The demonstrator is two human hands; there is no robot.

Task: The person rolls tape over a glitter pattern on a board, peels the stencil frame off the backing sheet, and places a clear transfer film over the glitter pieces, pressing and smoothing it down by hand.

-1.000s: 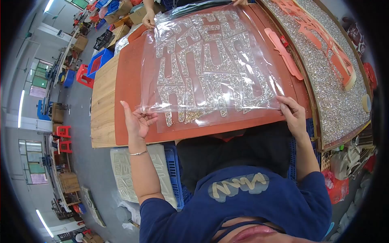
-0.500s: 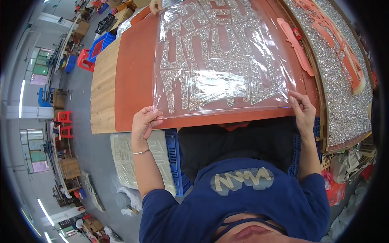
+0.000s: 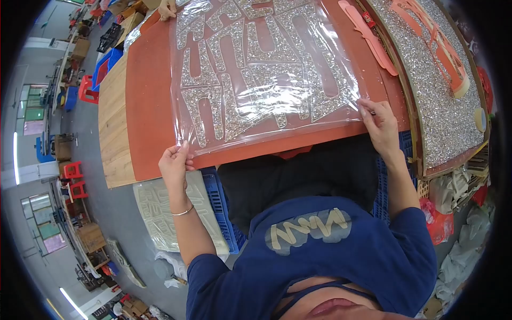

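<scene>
A clear plastic sheet (image 3: 242,140) lies over glittery, stone-covered shapes (image 3: 277,77) on a reddish-brown board (image 3: 146,101). My left hand (image 3: 176,162) pinches the sheet's near left corner at the board's front edge. At the near right corner, my right hand (image 3: 380,121) grips the sheet between thumb and fingers. Bright reflections cover part of the shapes. A co-worker's hand (image 3: 167,9) is at the sheet's far left corner.
On the right, a wood-edged tray (image 3: 442,125) of glittery stones holds orange cut-out pieces (image 3: 452,61). An orange strip (image 3: 369,36) lies beside it. Below left, a pale patterned panel (image 3: 160,213) rests by a blue crate (image 3: 220,205). Red stools (image 3: 73,170) stand farther left.
My left hand was spread by the near left corner a second ago and has closed on it. The near edge of the sheet has shifted, and the co-worker's hands have partly left the view.
</scene>
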